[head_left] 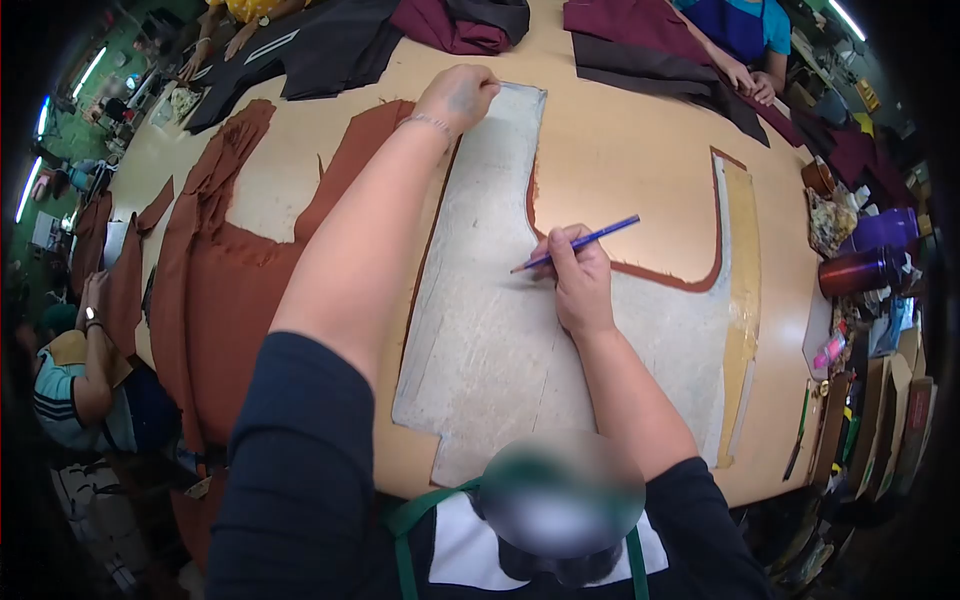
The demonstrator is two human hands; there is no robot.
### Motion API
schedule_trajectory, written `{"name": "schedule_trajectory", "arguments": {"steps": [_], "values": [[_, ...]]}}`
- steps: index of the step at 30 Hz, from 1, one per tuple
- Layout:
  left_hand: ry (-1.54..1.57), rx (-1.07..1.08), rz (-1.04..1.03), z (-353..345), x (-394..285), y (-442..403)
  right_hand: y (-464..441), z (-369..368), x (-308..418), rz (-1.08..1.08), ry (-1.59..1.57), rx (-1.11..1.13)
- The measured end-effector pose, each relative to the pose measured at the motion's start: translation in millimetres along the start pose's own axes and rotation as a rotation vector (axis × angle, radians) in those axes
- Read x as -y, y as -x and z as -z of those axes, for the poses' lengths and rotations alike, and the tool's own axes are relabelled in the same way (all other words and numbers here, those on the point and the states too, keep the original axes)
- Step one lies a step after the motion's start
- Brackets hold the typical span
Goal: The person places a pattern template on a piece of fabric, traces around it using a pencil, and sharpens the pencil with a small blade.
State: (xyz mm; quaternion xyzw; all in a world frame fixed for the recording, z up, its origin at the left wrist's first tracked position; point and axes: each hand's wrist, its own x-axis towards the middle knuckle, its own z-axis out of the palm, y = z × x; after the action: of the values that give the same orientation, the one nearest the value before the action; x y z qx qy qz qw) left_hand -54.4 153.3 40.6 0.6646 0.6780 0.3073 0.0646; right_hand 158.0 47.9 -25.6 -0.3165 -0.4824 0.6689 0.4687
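Observation:
A large grey garment pattern template (480, 330) lies flat on the table, with rust-brown fabric (625, 268) showing as a thin border along its curved cutout. My left hand (460, 98) reaches to the template's far upper corner, its fingers closed at that edge; whether they pinch it or only press on it is hard to see. In my right hand (580, 280) is a blue pencil (605, 230), held over the template beside the cutout. The pencil's tip points left, just above or at the grey surface.
More rust-brown fabric (240, 290) lies to the left. Dark cloth (340, 50) and maroon cloth (630, 35) cover the far side, where co-workers' hands (755, 82) rest. A tumbler (855, 270) and a purple container (885, 230) stand right. Another person (90, 380) sits left.

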Motion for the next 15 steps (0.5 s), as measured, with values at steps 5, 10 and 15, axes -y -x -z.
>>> {"name": "schedule_trajectory", "arguments": {"steps": [5, 10, 15], "values": [[-0.087, 0.151, 0.025, -54.7, 42.5, -80.8, 2.3, -2.6, -1.9, -0.021, 0.123, 0.027], [-0.132, 0.35, 0.018, -76.0, 42.2, -109.2, 2.0, -3.6, -3.0, 0.053, 0.207, 0.044], [-0.207, 0.522, -0.105, -71.2, 28.9, -117.7, 2.5, -5.5, 3.4, 0.037, 0.212, 0.065]]}}
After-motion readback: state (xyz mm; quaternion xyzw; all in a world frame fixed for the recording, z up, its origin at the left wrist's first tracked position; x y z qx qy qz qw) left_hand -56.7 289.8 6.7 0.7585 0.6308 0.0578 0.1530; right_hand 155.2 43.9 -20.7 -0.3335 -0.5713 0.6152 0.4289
